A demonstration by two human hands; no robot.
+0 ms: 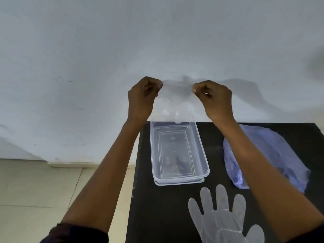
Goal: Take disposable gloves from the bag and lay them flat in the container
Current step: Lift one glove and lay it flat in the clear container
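A clear disposable glove (176, 102) hangs in the air, fingers down, above the far end of the clear plastic container (204, 155). My left hand (142, 100) pinches its cuff on one side and my right hand (214, 100) pinches the other side, stretching the cuff between them. The container lies lengthwise on the black table (157, 216) with nothing inside. A second clear glove (222, 218) lies flat on the table in front of the container. The bluish plastic bag (273, 155) rests at the right, partly hidden by my right forearm.
A pale wall fills the upper view behind the table. The table's left edge runs just left of the container, with a beige tiled floor (43, 193) below it.
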